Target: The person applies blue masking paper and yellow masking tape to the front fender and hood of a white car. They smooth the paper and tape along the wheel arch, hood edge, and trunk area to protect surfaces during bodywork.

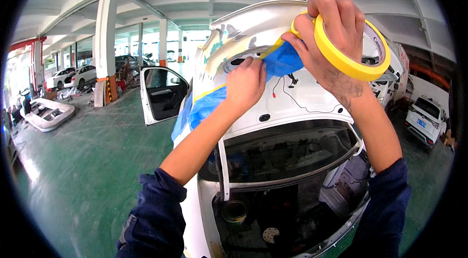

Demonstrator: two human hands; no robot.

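A white car's raised trunk lid (239, 29) fills the upper middle, with grey and greenish patches on its pale outer skin. Blue masking film (207, 104) runs across it, its upper edge bound by yellow tape. Curled fingers of my left hand (246, 82) press on the film at its taped edge, beside an oval opening in the lid. Higher and to the right, my right hand (336, 33) grips a roll of yellow masking tape (347, 67), which hangs around the hand. Its thumb and fingers are at a yellow strip along the film's edge.
Below the lid are the rear window (287, 153) and the open trunk (278, 219), with a dangling wire inside the lid. An open car door (165, 93) juts out at left. A bumper (48, 114) lies on the green floor near a pillar (106, 38). Another white car (425, 120) stands at right.
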